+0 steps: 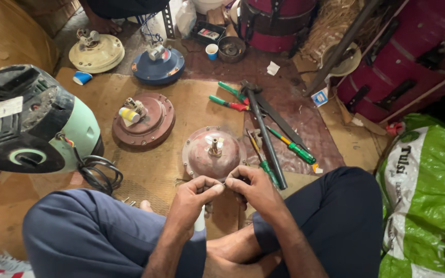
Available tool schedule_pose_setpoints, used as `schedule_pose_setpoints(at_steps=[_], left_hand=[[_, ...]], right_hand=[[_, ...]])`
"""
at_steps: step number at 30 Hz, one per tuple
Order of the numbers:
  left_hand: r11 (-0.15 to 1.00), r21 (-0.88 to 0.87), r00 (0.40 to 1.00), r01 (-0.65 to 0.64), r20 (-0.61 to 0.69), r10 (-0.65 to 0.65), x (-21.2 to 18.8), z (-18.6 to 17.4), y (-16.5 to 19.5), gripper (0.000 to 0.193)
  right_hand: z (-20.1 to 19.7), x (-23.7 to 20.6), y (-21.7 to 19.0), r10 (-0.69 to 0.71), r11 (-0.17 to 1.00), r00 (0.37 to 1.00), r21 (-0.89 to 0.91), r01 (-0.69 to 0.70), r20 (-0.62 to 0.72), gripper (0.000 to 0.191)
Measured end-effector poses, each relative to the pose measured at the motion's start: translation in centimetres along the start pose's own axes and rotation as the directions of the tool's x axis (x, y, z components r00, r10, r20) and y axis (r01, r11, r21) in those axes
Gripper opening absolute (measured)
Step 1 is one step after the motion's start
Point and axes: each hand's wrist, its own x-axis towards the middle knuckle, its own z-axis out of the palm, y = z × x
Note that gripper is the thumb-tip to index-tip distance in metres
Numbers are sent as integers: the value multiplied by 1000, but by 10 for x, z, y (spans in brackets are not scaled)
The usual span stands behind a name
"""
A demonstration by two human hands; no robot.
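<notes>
The person's crossed legs in dark blue trousers (93, 231) fill the bottom of the frame. Just above them, at lower centre, the left hand (194, 198) and right hand (253, 188) meet, both pinched closed on a thin wire (224, 183) between the fingertips. A white tube (200, 220) shows under the left hand. Directly above sits the reddish fan motor (213, 153), with green-handled screwdrivers (289, 146) to its right.

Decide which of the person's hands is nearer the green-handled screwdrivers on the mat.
Right. The right hand almost touches the nearest green-handled screwdriver; the left hand sits farther left.
</notes>
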Motion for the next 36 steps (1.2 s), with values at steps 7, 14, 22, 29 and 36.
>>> schedule_pose_setpoints(at_steps=[7,14,22,29,36], left_hand=[[994,-47,992,-102,-84,98,5,-16,37,15],[965,-128,969,-230,-127,214,36,-58,86,14],[935,-248,956,-253,-211,203,46,-67,68,13],[932,-260,953,-252,-231,193,50,-62,70,14],[932,-254,948,-260,-252,195,51,-63,68,15]], right_hand=[[-56,52,13,-168,951,879,-307,26,-446,20],[-96,159,23,-468,518,788,-847,-122,-400,32],[-112,183,38,-400,422,862,-897,-129,-312,31],[-144,153,27,-393,353,818,-891,-287,-419,40],[-152,160,41,-378,342,802,-875,-343,-462,41]])
